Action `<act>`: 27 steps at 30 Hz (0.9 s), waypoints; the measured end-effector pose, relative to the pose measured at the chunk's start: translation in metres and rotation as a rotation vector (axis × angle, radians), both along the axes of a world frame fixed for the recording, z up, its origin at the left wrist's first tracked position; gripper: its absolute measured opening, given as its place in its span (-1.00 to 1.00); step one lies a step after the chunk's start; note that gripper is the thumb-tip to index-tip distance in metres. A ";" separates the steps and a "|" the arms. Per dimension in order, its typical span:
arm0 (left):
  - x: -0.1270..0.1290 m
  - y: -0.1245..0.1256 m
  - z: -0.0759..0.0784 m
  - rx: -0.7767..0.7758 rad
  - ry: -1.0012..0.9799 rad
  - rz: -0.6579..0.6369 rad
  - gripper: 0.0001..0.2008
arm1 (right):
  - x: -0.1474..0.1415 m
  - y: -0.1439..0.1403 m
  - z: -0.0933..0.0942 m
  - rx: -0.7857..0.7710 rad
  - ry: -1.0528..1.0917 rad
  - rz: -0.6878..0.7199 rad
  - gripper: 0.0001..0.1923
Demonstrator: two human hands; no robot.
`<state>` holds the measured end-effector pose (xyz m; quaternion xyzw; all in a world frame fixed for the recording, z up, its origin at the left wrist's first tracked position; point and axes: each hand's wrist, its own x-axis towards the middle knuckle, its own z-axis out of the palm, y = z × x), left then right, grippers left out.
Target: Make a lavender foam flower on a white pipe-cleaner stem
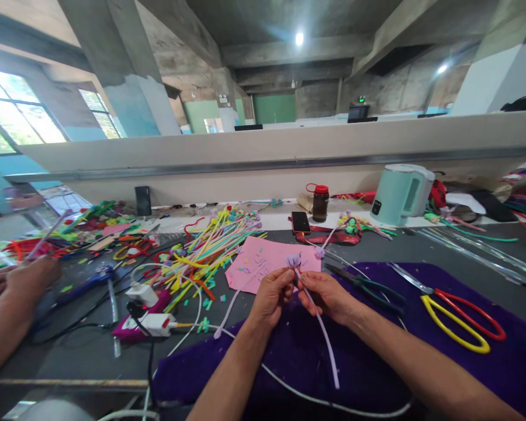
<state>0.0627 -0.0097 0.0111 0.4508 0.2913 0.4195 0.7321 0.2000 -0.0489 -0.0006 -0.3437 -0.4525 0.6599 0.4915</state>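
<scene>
My left hand (272, 295) and my right hand (326, 295) meet over a purple cloth (421, 362) and together pinch the top of a lavender pipe-cleaner stem (322, 327). A small lavender flower head (294, 261) sits at its upper end, just above my fingertips. The stem slants down and to the right toward me. A pink paper sheet (263, 260) lies right behind my hands.
Green-handled pliers (368, 286) and red-and-yellow scissors (460, 318) lie on the cloth at right. A pile of coloured pipe cleaners (210, 245), a phone (300, 222), a dark jar (320, 203) and a mint kettle (401, 194) stand behind. Another person's hand (28, 280) works at left near chargers (151, 316).
</scene>
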 end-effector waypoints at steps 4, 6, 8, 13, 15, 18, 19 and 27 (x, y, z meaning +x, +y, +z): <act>0.003 0.001 -0.006 0.001 -0.008 0.025 -0.76 | -0.001 0.000 -0.002 0.011 -0.034 0.002 -0.65; 0.005 0.001 -0.009 0.001 -0.010 0.034 -0.76 | -0.001 -0.001 -0.003 0.023 -0.052 -0.005 -0.66; 0.006 0.002 -0.011 -0.001 -0.010 0.039 -0.77 | -0.001 -0.001 -0.003 0.035 -0.067 -0.009 -0.68; 0.007 0.003 -0.014 -0.005 -0.009 0.032 -0.77 | 0.000 0.000 -0.004 0.056 -0.091 -0.005 -0.71; 0.007 0.004 -0.014 -0.006 -0.011 0.027 -0.76 | 0.000 0.000 -0.005 0.064 -0.099 -0.006 -0.70; 0.008 0.006 -0.015 -0.009 -0.021 0.023 -0.75 | 0.000 0.001 -0.006 0.077 -0.106 -0.012 -0.70; 0.008 0.006 -0.015 -0.011 -0.025 0.024 -0.75 | 0.000 0.001 -0.006 0.080 -0.108 -0.014 -0.70; 0.008 0.006 -0.015 -0.052 -0.085 0.032 -0.79 | -0.002 0.001 -0.006 0.086 -0.134 0.002 -0.70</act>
